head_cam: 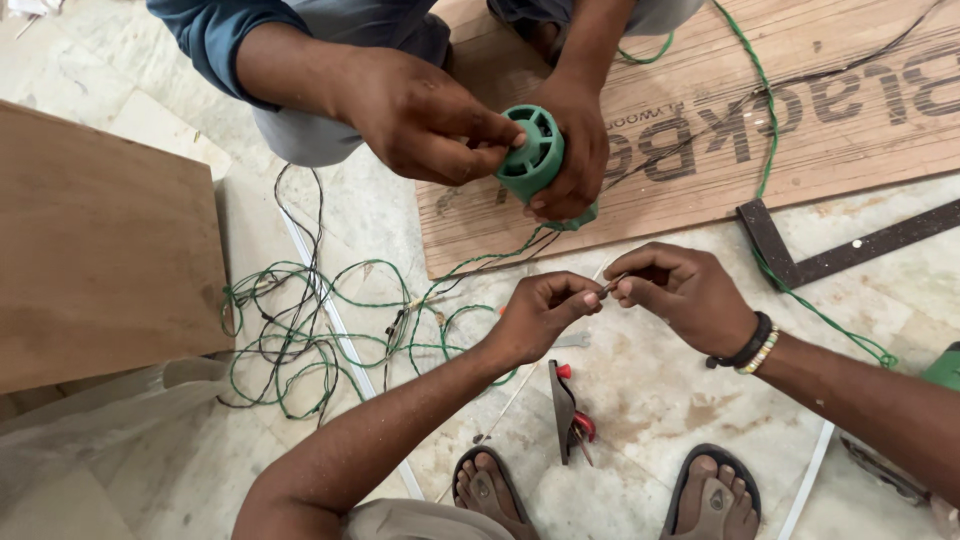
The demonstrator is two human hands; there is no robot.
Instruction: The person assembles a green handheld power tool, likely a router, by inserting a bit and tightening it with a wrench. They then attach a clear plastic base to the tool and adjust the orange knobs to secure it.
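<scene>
A thin wire end (607,288) sits at the middle of the view, low over the pale stone floor (650,390), held between the person's two hands. The left hand (540,315) pinches it with thumb and forefinger pressed together on it, the other fingers curled under; the right hand (690,290) meets it from the other side, its fingers (632,287) pinching the same short piece, so the two hands are nearly touching. The right wrist wears a dark band and a beaded bracelet (757,348). The wire leads off to the left into a loose tangle of green and black wire (300,330) spread across the floor. Just below the hands lie pliers with red handles (570,410), and lower down the person's two feet in sandals (600,495) show at the bottom edge. Straight above the hands, another person in a blue sleeve holds a green round plastic part (535,155) with both hands, one hand (420,115) gripping its ribbed face, the other (575,150) wrapped behind it; wires run down from it toward the tangle. Behind that part a plywood sheet (800,110) lies flat on the floor, with a green wire trailing across it. A dark metal square (800,255) rests beside the sheet's near edge at right. A plain wooden board (100,250) lies at left.
</scene>
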